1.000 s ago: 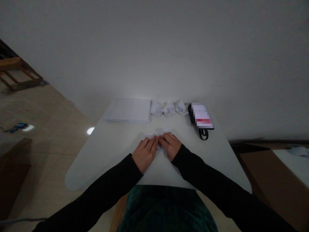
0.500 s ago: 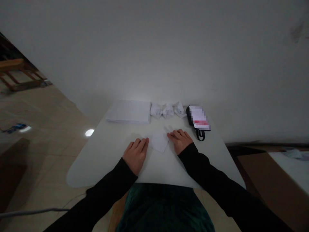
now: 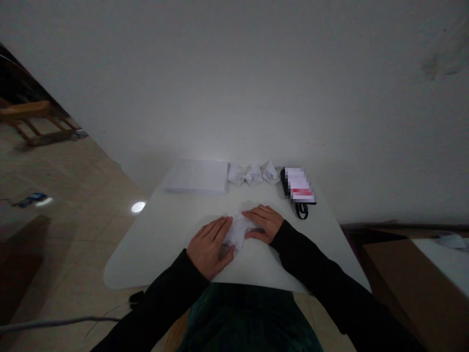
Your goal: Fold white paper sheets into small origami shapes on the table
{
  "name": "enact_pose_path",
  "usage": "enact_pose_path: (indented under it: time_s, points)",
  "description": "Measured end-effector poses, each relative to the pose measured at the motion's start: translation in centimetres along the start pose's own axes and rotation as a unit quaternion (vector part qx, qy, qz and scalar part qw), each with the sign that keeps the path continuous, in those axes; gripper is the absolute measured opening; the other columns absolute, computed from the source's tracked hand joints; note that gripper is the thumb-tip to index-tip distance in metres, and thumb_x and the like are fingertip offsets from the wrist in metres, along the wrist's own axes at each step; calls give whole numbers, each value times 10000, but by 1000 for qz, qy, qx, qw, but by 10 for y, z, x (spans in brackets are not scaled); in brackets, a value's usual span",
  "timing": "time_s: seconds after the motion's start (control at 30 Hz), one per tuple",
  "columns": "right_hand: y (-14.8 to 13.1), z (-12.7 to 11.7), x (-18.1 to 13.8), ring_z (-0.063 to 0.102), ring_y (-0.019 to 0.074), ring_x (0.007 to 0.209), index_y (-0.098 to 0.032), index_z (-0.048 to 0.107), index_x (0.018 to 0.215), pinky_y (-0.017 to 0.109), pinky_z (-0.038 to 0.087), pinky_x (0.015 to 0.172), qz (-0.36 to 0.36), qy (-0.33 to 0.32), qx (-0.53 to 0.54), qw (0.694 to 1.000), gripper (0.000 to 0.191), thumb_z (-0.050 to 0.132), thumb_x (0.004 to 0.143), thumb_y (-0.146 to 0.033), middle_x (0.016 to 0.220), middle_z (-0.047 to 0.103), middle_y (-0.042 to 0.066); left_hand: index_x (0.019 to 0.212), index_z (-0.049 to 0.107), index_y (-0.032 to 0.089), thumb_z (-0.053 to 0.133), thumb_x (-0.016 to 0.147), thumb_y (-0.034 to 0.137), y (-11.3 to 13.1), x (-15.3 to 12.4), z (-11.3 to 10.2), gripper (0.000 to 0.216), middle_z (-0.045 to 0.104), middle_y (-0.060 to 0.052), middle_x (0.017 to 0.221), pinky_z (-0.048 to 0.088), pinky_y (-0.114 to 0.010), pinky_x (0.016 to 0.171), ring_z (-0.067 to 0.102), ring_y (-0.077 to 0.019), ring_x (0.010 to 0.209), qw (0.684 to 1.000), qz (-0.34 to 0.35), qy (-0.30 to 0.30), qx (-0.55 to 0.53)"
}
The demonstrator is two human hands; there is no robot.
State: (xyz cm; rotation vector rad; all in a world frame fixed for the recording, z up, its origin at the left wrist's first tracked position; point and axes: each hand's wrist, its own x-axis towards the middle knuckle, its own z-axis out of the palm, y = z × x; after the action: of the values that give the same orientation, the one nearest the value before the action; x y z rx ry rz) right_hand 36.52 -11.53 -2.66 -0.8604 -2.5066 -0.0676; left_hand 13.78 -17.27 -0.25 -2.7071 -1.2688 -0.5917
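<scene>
On the white table (image 3: 157, 254) a small folded piece of white paper (image 3: 237, 231) lies between my two hands. My left hand (image 3: 211, 243) grips its left side, fingers on top and thumb at the near edge. From the other side my right hand (image 3: 264, 223) holds the right edge between fingers and thumb. The fingers cover parts of the paper, so its exact folds are hidden. Behind it stand several folded white paper shapes (image 3: 253, 174) in a row, beside a stack of white paper (image 3: 198, 176).
A dark-edged pouch or case (image 3: 299, 186) with a black strap loop lies at the table's back right. The wall (image 3: 234, 88) rises right behind the table. A cardboard box (image 3: 410, 274) is on the right, a wooden stool (image 3: 32, 117) far left.
Both hands have closed in on the folded paper, their thumbs now at its near side. The paper's outline has changed from a flat pointed shape to a more crumpled-looking one.
</scene>
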Motion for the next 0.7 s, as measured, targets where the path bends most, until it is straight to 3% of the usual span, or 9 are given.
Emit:
enact_pose_path:
  time_s: [0.07, 0.17, 0.23, 0.3, 0.4, 0.47, 0.53, 0.6, 0.7]
  points:
    - [2, 4, 2, 537, 205, 830, -113, 560, 1105, 315, 424, 717, -34, 31, -52, 998, 529, 528, 774, -525, 896, 647, 90, 1293, 370, 56, 481, 774, 458, 2, 3, 2, 666, 505, -177, 1235, 426, -404, 897, 474, -279, 1124, 1000, 7, -10, -4]
    - [1, 12, 4, 558, 182, 729, -122, 624, 981, 304, 427, 669, -87, 103, -124, 983, 339, 501, 837, -403, 786, 668, 67, 1264, 419, 64, 500, 715, 582, 1, 8, 2, 760, 532, -187, 1201, 453, -429, 854, 507, -307, 1086, 1000, 18, -5, 0]
    - [-1, 15, 5, 564, 170, 678, -118, 635, 940, 301, 429, 638, -100, 129, -144, 976, 231, 491, 852, -277, 735, 667, 60, 1224, 471, 91, 517, 725, 547, 0, 11, 2, 678, 563, -171, 1169, 472, -417, 832, 536, -294, 1054, 1000, 19, 1, 0]
    - [-2, 14, 6, 568, 160, 648, -121, 636, 923, 295, 432, 615, -87, 137, -133, 978, 191, 472, 842, -176, 682, 656, 51, 1166, 529, 130, 517, 781, 383, -3, 12, 2, 461, 604, -135, 1119, 491, -382, 813, 573, -255, 1008, 1000, 12, 2, -5]
    - [-1, 4, 7, 578, 148, 666, -151, 623, 938, 280, 452, 620, -11, 160, -8, 987, 190, 473, 821, -158, 685, 646, 43, 1060, 604, 183, 457, 799, 156, -7, 16, 1, 302, 671, -69, 996, 516, -330, 759, 631, -205, 889, 999, -33, 10, -41]
    - [0, -7, 9, 587, 149, 756, -166, 590, 1011, 284, 473, 668, 78, 200, 150, 965, 224, 498, 808, -192, 816, 651, 60, 1004, 636, 204, 470, 800, 167, -7, 23, -1, 265, 692, -37, 933, 523, -302, 726, 651, -187, 817, 986, -110, 52, -114]
    - [-1, -16, 13, 578, 167, 898, -185, 543, 1094, 308, 485, 715, 174, 247, 309, 902, 294, 514, 807, -244, 997, 623, 88, 940, 659, 200, 541, 779, 252, -3, 36, -3, 206, 703, -26, 883, 529, -282, 701, 660, -178, 763, 937, -218, 135, -237]
    - [-4, -21, 18, 576, 182, 962, -203, 518, 1124, 330, 490, 751, 239, 263, 458, 815, 374, 579, 771, -307, 1049, 615, 88, 862, 672, 152, 627, 713, 311, 6, 54, -2, 223, 710, -42, 799, 540, -287, 643, 664, -188, 696, 832, -317, 236, -390]
    - [-11, -19, 26, 637, 173, 797, -196, 588, 982, 336, 507, 728, 290, 237, 594, 712, 368, 693, 660, -342, 854, 680, 45, 910, 659, 113, 699, 639, 304, 29, 79, 5, 334, 709, -70, 808, 538, -321, 702, 665, -202, 748, 697, -357, 306, -541]
